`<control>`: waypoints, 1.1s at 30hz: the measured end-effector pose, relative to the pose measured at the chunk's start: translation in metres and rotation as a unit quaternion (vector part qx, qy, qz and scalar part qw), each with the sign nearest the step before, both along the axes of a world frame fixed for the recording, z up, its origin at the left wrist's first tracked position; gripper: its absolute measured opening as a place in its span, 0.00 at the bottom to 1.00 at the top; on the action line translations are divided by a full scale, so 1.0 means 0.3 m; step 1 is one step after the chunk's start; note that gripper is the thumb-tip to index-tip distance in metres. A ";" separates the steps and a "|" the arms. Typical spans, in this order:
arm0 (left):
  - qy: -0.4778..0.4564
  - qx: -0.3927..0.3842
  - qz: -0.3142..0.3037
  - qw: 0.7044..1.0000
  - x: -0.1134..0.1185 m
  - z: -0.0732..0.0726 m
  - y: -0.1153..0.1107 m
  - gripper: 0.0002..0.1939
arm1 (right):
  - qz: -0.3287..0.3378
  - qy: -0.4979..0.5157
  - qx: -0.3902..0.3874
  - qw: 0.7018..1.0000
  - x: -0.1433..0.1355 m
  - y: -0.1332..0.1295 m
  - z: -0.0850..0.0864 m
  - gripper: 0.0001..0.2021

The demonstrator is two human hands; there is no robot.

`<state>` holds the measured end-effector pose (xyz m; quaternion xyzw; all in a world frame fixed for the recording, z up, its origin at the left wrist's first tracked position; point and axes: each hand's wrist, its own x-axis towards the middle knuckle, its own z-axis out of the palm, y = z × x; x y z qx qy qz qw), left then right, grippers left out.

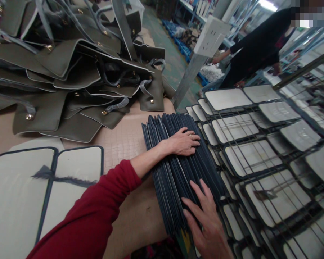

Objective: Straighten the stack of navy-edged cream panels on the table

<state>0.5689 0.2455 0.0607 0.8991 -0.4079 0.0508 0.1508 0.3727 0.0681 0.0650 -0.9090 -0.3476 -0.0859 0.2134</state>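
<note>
A thick row of dark navy panels [172, 190], packed side by side, sits at the right edge of the table. My left hand [182, 142] lies flat across the top of them with fingers stretched, a ring on one finger. Closer to me, my right hand [205, 216] has its fingers spread over the near end of the panels; whether the fingertips touch cannot be made out. On the left lies an opened cream panel piece [18, 187] with navy edging, and a dark frayed strip [72, 178] rests across its fold.
Olive bag bodies [83, 72] with wrapped handles are heaped at the back left. A metal post with a socket box [212, 36] rises behind the table [118, 147]. Wire racks [259, 158] of cream, navy-edged panels stand on the right. A person [253, 50] in dark clothes is beyond.
</note>
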 end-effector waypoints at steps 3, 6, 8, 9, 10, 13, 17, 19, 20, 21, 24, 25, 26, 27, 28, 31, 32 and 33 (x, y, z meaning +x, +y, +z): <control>-0.003 0.000 -0.003 1.000 0.001 0.000 0.000 0.18 | 0.002 0.005 0.002 1.000 0.004 0.004 0.003 0.14; 0.006 0.003 -0.002 1.000 -0.001 0.003 0.000 0.18 | 0.004 0.008 0.004 1.000 0.007 0.004 0.003 0.14; 0.012 0.004 0.002 1.000 -0.002 0.005 -0.001 0.19 | 0.006 0.004 0.009 1.000 0.008 0.004 0.002 0.14; 0.013 0.004 0.003 1.000 -0.003 0.006 -0.001 0.19 | 0.006 0.001 0.012 1.000 0.008 0.003 0.002 0.14; 0.013 0.004 0.004 1.000 -0.003 0.006 -0.001 0.18 | 0.005 0.001 0.013 1.000 0.008 0.003 0.001 0.14; 0.015 0.007 0.006 1.000 -0.003 0.008 -0.001 0.18 | -0.002 0.004 0.015 1.000 0.008 0.004 -0.001 0.14; 0.019 0.011 0.005 1.000 -0.005 0.013 0.000 0.19 | -0.004 -0.005 0.017 1.000 0.007 0.007 0.001 0.15; 0.020 0.009 0.005 1.000 -0.006 0.015 0.000 0.19 | -0.004 -0.002 0.012 1.000 0.006 0.009 0.003 0.14; 0.020 0.007 0.005 1.000 -0.006 0.015 0.000 0.19 | -0.005 0.001 0.010 1.000 0.005 0.009 0.004 0.14; 0.019 0.005 0.006 1.000 -0.007 0.015 0.000 0.19 | -0.007 0.003 0.008 1.000 0.004 0.010 0.005 0.13; 0.014 0.003 0.006 1.000 -0.007 0.014 0.001 0.18 | -0.008 0.004 0.012 1.000 0.002 0.011 0.008 0.12; 0.013 0.004 0.007 1.000 -0.008 0.014 0.001 0.18 | -0.008 0.003 0.013 1.000 0.001 0.012 0.009 0.12; 0.013 0.005 0.007 1.000 -0.008 0.014 0.001 0.18 | -0.007 0.003 0.014 1.000 0.001 0.011 0.010 0.13; 0.013 0.006 0.007 1.000 -0.008 0.014 0.001 0.18 | -0.006 0.004 0.013 1.000 0.001 0.011 0.011 0.13; 0.014 0.007 0.007 1.000 -0.008 0.014 0.001 0.18 | -0.006 0.006 0.012 1.000 0.002 0.010 0.012 0.13; 0.011 0.008 0.004 1.000 -0.008 0.013 0.001 0.18 | -0.004 0.009 0.009 1.000 0.003 0.010 0.012 0.14; 0.010 0.008 0.004 1.000 -0.008 0.012 0.001 0.18 | -0.004 0.008 0.011 1.000 0.003 0.010 0.012 0.14; 0.009 0.007 0.003 1.000 -0.008 0.012 0.001 0.18 | -0.004 0.008 0.011 1.000 0.003 0.010 0.011 0.14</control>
